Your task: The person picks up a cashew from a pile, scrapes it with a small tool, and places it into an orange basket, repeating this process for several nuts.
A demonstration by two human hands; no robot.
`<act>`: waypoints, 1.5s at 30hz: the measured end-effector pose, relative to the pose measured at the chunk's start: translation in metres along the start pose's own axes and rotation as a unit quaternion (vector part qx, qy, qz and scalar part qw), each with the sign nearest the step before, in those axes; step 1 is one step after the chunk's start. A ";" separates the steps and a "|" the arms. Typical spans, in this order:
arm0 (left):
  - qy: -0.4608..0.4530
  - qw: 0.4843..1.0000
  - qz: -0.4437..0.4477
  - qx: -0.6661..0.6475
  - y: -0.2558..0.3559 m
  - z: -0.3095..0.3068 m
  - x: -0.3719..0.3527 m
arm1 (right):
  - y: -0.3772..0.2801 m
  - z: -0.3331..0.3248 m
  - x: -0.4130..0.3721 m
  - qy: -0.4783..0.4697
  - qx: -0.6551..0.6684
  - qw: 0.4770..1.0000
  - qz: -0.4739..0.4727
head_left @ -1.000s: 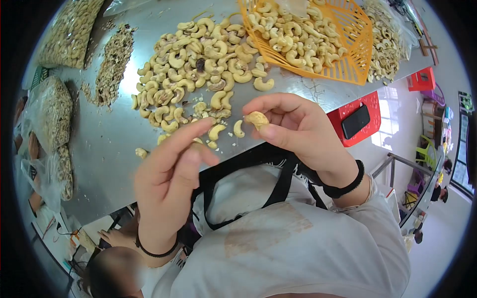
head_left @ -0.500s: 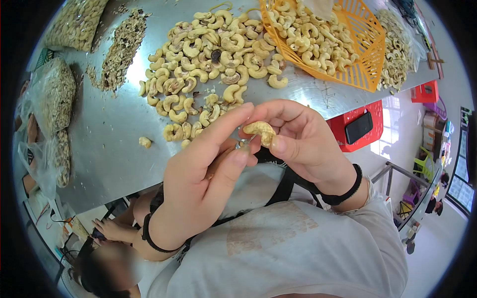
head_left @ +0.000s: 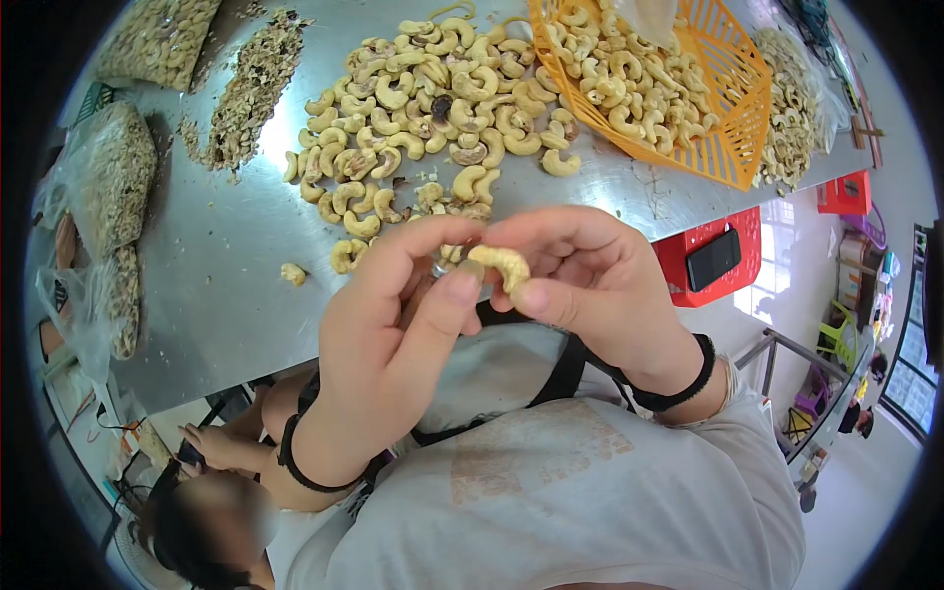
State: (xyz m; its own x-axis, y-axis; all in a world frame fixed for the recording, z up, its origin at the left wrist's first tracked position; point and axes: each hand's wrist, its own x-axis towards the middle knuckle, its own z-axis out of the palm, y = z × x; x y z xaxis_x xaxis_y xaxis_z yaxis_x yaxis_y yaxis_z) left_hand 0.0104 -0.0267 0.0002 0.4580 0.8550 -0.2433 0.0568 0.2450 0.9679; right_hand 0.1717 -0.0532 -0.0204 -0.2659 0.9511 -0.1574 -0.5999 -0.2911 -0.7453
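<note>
Between the fingertips of both hands is one curved cashew [head_left: 503, 264]. My right hand [head_left: 590, 285] pinches its lower end between thumb and fingers. The thumb of my left hand [head_left: 398, 305] meets its other end, and those fingers curl round a small shiny metal piece [head_left: 440, 268], mostly hidden. Just beyond my hands, a large pile of cashews [head_left: 433, 98] lies on the metal table [head_left: 226, 324]. An orange basket [head_left: 737, 108] holding more cashews stands behind on the right.
Skin fragments [head_left: 251, 93] and filled plastic bags [head_left: 118, 187] lie at the left. More nuts [head_left: 787, 108] sit beyond the basket. A phone [head_left: 713, 260] rests on a red stool [head_left: 749, 246]. Another person [head_left: 211, 521] sits at lower left.
Both hands have shifted slightly left, and the cashew has turned so its curve faces differently. The metal piece has moved away from the nut, left and up. The whole table view has shifted a little.
</note>
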 end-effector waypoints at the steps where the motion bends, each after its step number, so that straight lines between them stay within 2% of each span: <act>1: 0.013 1.000 -0.015 -0.022 -0.001 0.000 0.000 | -0.001 0.002 0.000 0.009 -0.033 0.999 0.001; 2: 0.026 0.998 -0.031 -0.044 -0.001 0.000 0.000 | 0.000 0.002 0.000 0.009 -0.032 0.999 0.002; 4: 0.020 0.997 -0.047 -0.061 -0.002 -0.002 0.001 | 0.004 -0.001 0.000 -0.033 -0.135 0.989 -0.043; 8: -0.005 0.993 -0.052 -0.105 -0.001 -0.006 0.000 | 0.005 0.004 0.000 -0.008 -0.158 0.986 -0.060; 12: -0.012 0.993 -0.044 -0.113 0.001 -0.009 0.000 | 0.003 0.001 -0.001 -0.004 -0.154 0.988 -0.034; 18: -0.004 0.995 -0.028 -0.093 0.001 -0.008 0.000 | 0.005 -0.002 -0.002 0.007 -0.177 0.982 -0.060; 20: -0.031 0.996 0.033 -0.078 -0.002 -0.012 0.001 | 0.004 -0.002 -0.002 0.018 -0.197 0.977 -0.082; 23: -0.070 0.997 0.032 -0.010 0.002 -0.010 0.000 | 0.003 -0.002 -0.001 0.027 -0.240 0.964 -0.113; 30: -0.097 0.993 0.015 0.066 0.006 -0.009 0.001 | 0.005 0.001 0.000 0.048 -0.294 0.940 -0.168; 32: -0.102 0.995 -0.016 -0.012 0.007 -0.009 0.000 | 0.005 0.001 0.000 0.056 -0.304 0.933 -0.184; 33: -0.103 0.995 -0.016 -0.012 0.007 -0.012 0.000 | 0.003 0.000 0.000 0.049 -0.319 0.926 -0.193; 35: -0.130 0.975 -0.107 -0.147 0.004 -0.020 0.000 | 0.003 -0.001 0.001 0.042 -0.334 0.920 -0.202; 38: -0.145 0.969 -0.088 -0.179 0.001 -0.024 0.002 | 0.001 -0.001 0.003 0.015 -0.354 0.912 -0.206; 39: -0.145 0.969 -0.088 -0.179 -0.001 -0.021 0.002 | -0.001 -0.001 0.005 -0.001 -0.392 0.892 -0.223; 40: -0.102 0.978 -0.062 -0.172 -0.002 -0.015 0.001 | -0.003 -0.001 0.006 -0.018 -0.429 0.871 -0.240; 41: -0.058 0.984 -0.035 -0.165 -0.003 -0.012 0.000 | -0.002 -0.001 0.006 -0.018 -0.429 0.871 -0.240; 45: -0.077 0.988 -0.051 -0.123 0.002 -0.013 0.000 | -0.002 -0.002 0.006 -0.026 -0.452 0.855 -0.254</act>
State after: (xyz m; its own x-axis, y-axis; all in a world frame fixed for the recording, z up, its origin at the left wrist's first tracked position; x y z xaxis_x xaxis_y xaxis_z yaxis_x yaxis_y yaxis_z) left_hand -0.0013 -0.0201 0.0011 0.5919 0.7451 -0.3074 -0.0989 0.4456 0.8897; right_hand 0.1727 -0.0464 -0.0208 -0.1912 0.9186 0.3459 0.1747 0.3786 -0.9089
